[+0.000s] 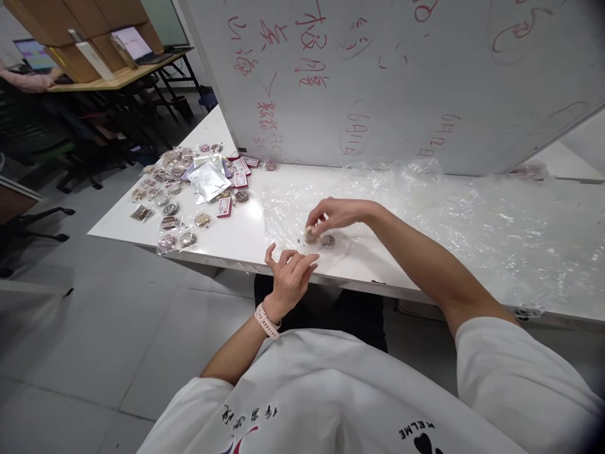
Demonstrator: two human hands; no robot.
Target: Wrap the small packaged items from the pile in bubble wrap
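Note:
My right hand (333, 214) reaches down to the white table with its fingers closed on a small light-brown lump (311, 236), perhaps a pastry. Right beside it lies a dark reddish-brown round piece (328, 241). Both sit on a sheet of clear plastic film (283, 202), with a few tiny dark bits close by. Just above the table's front edge, my left hand (292, 276) is held with fingers spread and bent, apart from the pieces. It wears a pale pink wristband (267, 321) at the wrist.
Several small wrapped packets (170, 208) cover the table's left end, with a silver pouch (208, 180) and red-and-white boxes (224, 207). Crumpled clear film (496, 233) spreads over the right side. A whiteboard (401, 82) stands along the back. A person's arm (28, 79) shows at a far desk.

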